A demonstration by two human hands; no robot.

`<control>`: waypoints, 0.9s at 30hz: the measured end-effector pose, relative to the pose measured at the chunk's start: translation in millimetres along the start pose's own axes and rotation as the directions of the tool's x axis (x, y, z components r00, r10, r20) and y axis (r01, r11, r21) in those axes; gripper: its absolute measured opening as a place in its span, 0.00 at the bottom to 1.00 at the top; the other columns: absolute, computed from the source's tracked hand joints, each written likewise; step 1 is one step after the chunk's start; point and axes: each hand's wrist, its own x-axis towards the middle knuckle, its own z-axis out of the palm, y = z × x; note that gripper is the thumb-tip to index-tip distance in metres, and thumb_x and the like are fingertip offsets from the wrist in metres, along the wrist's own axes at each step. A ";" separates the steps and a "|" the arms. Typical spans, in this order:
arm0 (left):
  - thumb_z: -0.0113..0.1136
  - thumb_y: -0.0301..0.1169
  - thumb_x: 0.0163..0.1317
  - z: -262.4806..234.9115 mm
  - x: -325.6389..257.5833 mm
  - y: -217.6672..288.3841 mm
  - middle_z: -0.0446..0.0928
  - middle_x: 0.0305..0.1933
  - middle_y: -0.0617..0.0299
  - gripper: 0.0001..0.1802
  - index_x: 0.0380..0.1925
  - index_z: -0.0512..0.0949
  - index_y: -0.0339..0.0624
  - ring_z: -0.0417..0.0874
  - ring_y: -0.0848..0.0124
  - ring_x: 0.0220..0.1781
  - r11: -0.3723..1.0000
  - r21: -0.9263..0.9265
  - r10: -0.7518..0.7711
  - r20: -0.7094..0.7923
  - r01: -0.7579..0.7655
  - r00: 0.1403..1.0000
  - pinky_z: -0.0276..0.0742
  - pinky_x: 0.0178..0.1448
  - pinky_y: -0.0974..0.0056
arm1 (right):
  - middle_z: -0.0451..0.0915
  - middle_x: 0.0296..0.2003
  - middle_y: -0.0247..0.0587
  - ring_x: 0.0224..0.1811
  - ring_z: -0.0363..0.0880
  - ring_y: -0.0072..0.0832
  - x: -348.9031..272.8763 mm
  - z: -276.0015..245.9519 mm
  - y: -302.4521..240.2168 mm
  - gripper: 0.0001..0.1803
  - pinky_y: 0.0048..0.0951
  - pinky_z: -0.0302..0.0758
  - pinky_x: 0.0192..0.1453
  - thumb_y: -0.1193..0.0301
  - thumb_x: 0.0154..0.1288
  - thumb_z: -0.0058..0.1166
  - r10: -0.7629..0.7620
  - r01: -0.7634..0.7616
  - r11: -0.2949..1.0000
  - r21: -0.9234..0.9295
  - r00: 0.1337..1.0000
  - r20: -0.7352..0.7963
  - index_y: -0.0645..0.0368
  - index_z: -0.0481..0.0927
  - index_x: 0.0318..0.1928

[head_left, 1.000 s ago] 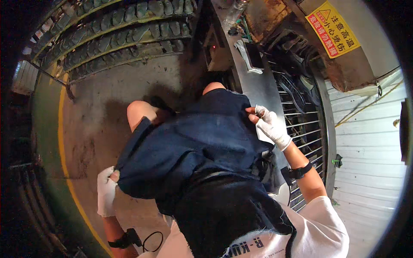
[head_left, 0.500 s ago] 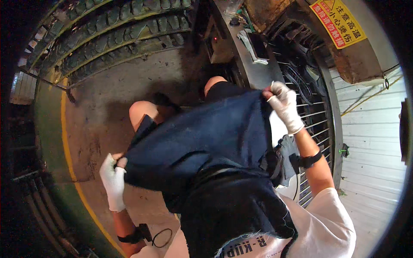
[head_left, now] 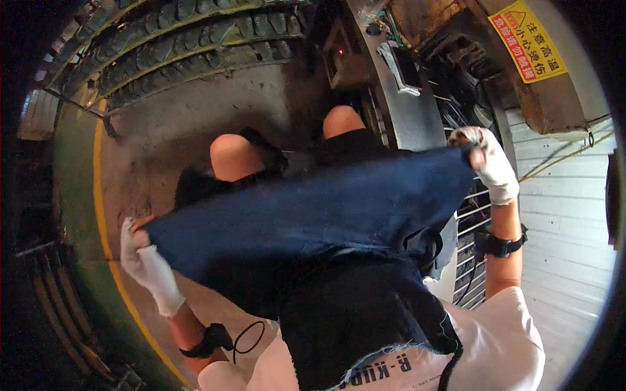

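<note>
A dark blue apron [head_left: 313,212] with a frayed upper edge covers my chest and lap. Its lower part is stretched wide across my thighs, lifted at both corners. At the far left corner my left hand [head_left: 151,268], in a white fingerless glove, pinches the cloth between thumb and fingers. My right hand [head_left: 493,166], gloved the same way, grips the opposite corner higher up at the right. Both hands are closed, and the cloth between them is pulled taut. Both bare knees show beyond its far edge.
Racks [head_left: 202,49] of dark shoe-shaped pieces stand at the far left. To my right runs a metal bench [head_left: 407,117] holding a dark flat device [head_left: 409,68], with a barred grate [head_left: 475,215] beside it. A yellow and red warning sign [head_left: 529,40] marks a machine housing.
My hands have moved farther apart, the right one outward to the right and the left one outward to the left, spreading the apron wider. My view has shifted slightly.
</note>
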 end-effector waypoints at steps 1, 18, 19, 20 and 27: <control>0.55 0.30 0.66 1.6 -1.0 14.5 0.82 0.38 0.56 0.16 0.43 0.79 0.25 0.80 0.72 0.46 0.993 -0.050 -0.108 -0.142 0.102 0.984 0.73 0.56 0.70 | 0.74 0.28 0.26 0.31 0.68 0.18 -0.5 -5.2 -19.3 0.33 0.24 0.64 0.34 0.41 0.47 0.71 0.037 -0.029 0.999 -0.036 0.963 0.266 0.60 0.77 0.31; 0.47 0.33 0.75 116.9 11.0 -59.6 0.71 0.66 0.54 0.23 0.65 0.68 0.33 0.70 0.67 0.67 0.956 0.074 -0.260 0.658 0.283 0.707 0.61 0.71 0.65 | 0.83 0.38 0.60 0.45 0.84 0.45 87.8 118.7 148.8 0.21 0.40 0.76 0.52 0.64 0.68 0.48 0.160 -0.171 0.879 -0.444 0.985 -0.062 0.61 0.77 0.56; 0.48 0.33 0.74 118.9 11.4 -60.9 0.72 0.65 0.53 0.23 0.64 0.68 0.32 0.70 0.67 0.66 0.957 0.129 -0.278 0.653 0.258 0.705 0.62 0.70 0.65 | 0.83 0.36 0.59 0.44 0.85 0.42 84.7 125.6 175.9 0.18 0.39 0.76 0.50 0.66 0.68 0.47 0.087 -0.101 0.972 -0.212 0.993 -0.077 0.62 0.78 0.53; 0.51 0.34 0.73 121.3 12.4 -52.9 0.75 0.59 0.55 0.21 0.59 0.71 0.30 0.73 0.66 0.60 0.965 0.043 -0.222 0.660 0.259 0.718 0.64 0.66 0.65 | 0.83 0.36 0.59 0.44 0.85 0.42 83.9 128.7 184.0 0.18 0.39 0.76 0.50 0.66 0.68 0.47 0.093 -0.112 0.974 -0.195 0.990 -0.106 0.62 0.78 0.53; 0.60 0.32 0.68 154.6 36.0 -51.4 0.69 0.33 0.69 0.10 0.32 0.74 0.38 0.65 0.78 0.37 0.969 -0.121 -0.126 0.501 0.214 0.856 0.64 0.45 0.71 | 0.82 0.32 0.53 0.39 0.83 0.46 107.4 95.8 146.7 0.06 0.38 0.76 0.45 0.74 0.60 0.53 -0.119 -0.156 0.861 -0.485 0.864 -0.489 0.61 0.79 0.37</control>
